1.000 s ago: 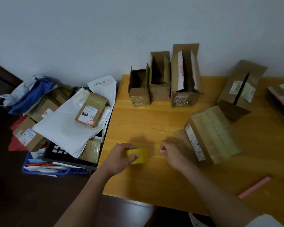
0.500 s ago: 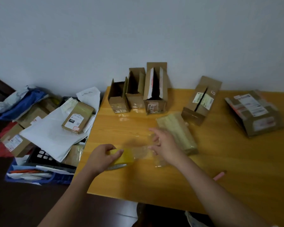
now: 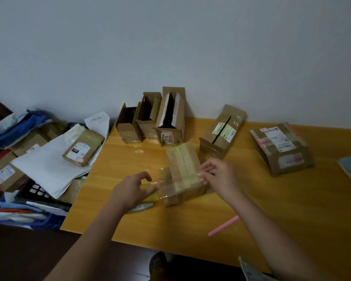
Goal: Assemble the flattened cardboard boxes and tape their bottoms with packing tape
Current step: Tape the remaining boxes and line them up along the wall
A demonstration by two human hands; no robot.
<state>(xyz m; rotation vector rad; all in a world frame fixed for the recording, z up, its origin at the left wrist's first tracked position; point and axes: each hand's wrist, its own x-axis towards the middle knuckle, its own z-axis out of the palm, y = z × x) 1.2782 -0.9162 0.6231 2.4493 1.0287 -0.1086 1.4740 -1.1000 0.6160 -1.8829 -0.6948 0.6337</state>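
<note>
The left hand (image 3: 131, 190) is gripping the tape roll (image 3: 144, 203); the right hand (image 3: 219, 177) is pinching the tape strip (image 3: 160, 180) against the box (image 3: 183, 175) on the counter (image 3: 272, 209).

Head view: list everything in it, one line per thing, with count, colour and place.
table: one, yellow wood, against the wall.
open boxes: three, brown, upright in a row at the table's back edge.
taped box: one, brown, near the front, between the hands.
lying boxes: two, brown with labels, right of the row.
tape roll: one, clear yellowish, under the left hand.
pink stick: one, front right.
parcel pile: brown boxes, white and blue bags, left of the table.
left hand: grips the roll.
right hand: pinches the tape at the box's right edge.
</note>
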